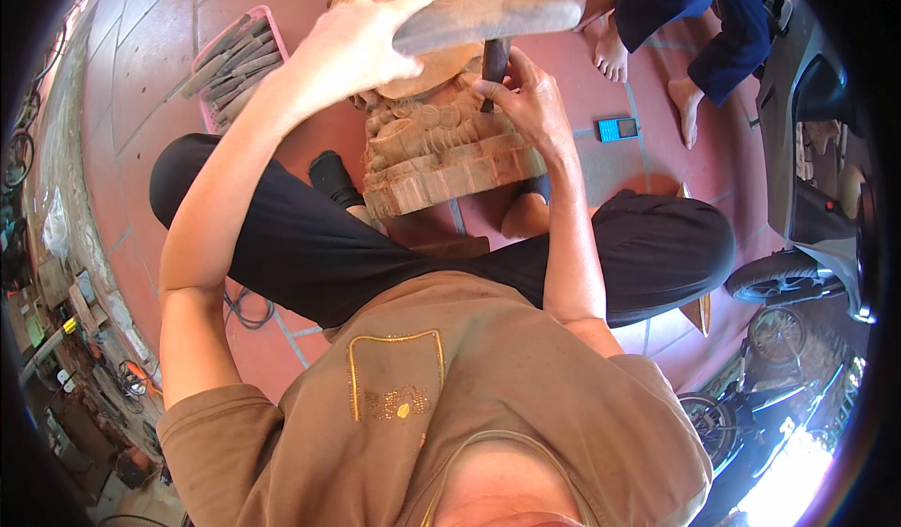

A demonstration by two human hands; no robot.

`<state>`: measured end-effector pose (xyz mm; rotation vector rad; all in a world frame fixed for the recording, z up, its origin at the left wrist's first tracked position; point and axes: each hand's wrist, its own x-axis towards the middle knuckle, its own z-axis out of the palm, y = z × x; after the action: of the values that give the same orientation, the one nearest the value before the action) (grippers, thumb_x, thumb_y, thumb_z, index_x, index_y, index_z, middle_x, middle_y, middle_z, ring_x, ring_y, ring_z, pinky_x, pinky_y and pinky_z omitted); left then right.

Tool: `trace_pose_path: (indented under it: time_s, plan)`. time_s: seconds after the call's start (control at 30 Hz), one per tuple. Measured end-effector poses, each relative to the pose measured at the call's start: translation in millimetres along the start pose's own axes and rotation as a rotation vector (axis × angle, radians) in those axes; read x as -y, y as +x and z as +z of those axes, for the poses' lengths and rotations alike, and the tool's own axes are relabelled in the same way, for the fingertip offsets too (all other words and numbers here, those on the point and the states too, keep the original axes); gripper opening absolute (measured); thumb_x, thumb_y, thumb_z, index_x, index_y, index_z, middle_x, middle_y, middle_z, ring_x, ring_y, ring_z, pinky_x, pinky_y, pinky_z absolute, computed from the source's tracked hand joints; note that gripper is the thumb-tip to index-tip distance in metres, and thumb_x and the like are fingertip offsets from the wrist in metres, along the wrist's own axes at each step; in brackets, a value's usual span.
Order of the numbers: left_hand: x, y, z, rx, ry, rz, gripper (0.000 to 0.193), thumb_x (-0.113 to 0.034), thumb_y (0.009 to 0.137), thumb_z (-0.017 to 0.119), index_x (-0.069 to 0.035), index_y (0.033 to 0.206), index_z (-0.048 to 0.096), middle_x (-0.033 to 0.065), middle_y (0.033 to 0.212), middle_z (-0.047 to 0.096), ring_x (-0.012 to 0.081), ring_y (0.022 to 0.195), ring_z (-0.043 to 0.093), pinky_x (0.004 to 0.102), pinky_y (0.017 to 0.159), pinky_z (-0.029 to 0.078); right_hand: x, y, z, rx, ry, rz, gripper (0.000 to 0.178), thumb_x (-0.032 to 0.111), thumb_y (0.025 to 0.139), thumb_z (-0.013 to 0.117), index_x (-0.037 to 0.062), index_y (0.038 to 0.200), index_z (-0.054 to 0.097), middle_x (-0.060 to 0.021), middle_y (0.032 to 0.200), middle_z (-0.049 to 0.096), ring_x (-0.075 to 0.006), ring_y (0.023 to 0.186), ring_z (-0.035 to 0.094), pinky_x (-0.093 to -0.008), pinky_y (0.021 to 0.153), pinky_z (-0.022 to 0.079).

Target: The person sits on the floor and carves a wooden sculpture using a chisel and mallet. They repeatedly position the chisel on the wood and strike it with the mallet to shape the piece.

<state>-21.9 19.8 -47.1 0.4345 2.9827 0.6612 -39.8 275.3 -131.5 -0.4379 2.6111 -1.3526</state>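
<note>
In front of me stands a carved wooden statue point(441, 175), its rough-cut base between my feet. My left hand point(361, 48) is closed round one end of a long, rounded wooden mallet point(497, 15), raised across the statue; hand and mallet are slightly blurred. My right hand point(527, 100) grips a dark chisel point(495, 62), held upright against the carving. The mallet lies over the chisel's top in this view, so I cannot tell whether they touch. The chisel's cutting end is hidden at the wood.
A pink tray point(200, 58) full of chisels point(242, 62) sits at the far left on the red tiles. A mobile phone point(618, 130) lies to the right, near a seated person's bare feet point(610, 53). A motorbike point(817, 198) stands at the right; clutter lines the left wall.
</note>
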Motion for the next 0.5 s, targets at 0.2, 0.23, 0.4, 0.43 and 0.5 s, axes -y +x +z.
trace_pose_path:
  time_s: [0.2,0.23,0.4,0.43,0.5]
  plan:
    - [2,1,-11,-0.05,-0.009,-0.103,0.079,-0.023,0.077,0.085,-0.021,0.149,0.053,0.0242,0.096,0.073,0.0332,0.087,0.074,0.0426,0.084,0.056,-22,6,-2,-0.058,0.12,0.082,0.041,0.026,0.083,0.082,0.0043,0.114,0.066,-0.0152,0.088,0.073,-0.0278,0.079,0.071,-0.0406,0.074,0.055]
    - [2,0,-13,-0.067,-0.033,-0.125,0.079,-0.024,0.077,0.085,-0.021,0.149,0.053,0.0243,0.096,0.073,0.0328,0.087,0.074,0.0419,0.085,0.056,-23,5,-5,-0.082,0.043,0.085,0.041,0.026,0.083,0.082,0.0039,0.113,0.066,-0.0146,0.087,0.073,-0.0264,0.078,0.07,-0.0397,0.073,0.055]
    - [-17,-1,-40,-0.072,-0.256,-0.134,0.086,-0.02,0.075,0.087,0.007,0.145,0.046,0.0323,0.126,0.065,0.034,0.116,0.068,0.0383,0.099,0.052,-44,7,-11,-0.166,0.176,0.039,0.038,0.02,0.085,0.082,0.0007,0.113,0.066,-0.0087,0.084,0.071,-0.0151,0.074,0.066,-0.0326,0.068,0.054]
    - [-16,-2,-39,-0.124,-0.286,-0.082,0.085,-0.02,0.075,0.087,0.007,0.145,0.046,0.0328,0.124,0.065,0.0347,0.115,0.069,0.0385,0.098,0.053,-43,7,-8,-0.17,0.251,0.023,0.038,0.02,0.085,0.082,0.0004,0.113,0.066,-0.0078,0.084,0.07,-0.0138,0.074,0.065,-0.0318,0.067,0.054]
    - [-19,-2,-35,-0.173,-0.316,-0.049,0.085,-0.02,0.076,0.088,0.005,0.145,0.047,0.0324,0.125,0.065,0.0349,0.115,0.069,0.0387,0.098,0.052,-37,5,-2,-0.115,0.303,0.057,0.037,0.018,0.086,0.081,0.0002,0.113,0.066,-0.007,0.083,0.069,-0.0135,0.074,0.065,-0.0317,0.068,0.054]
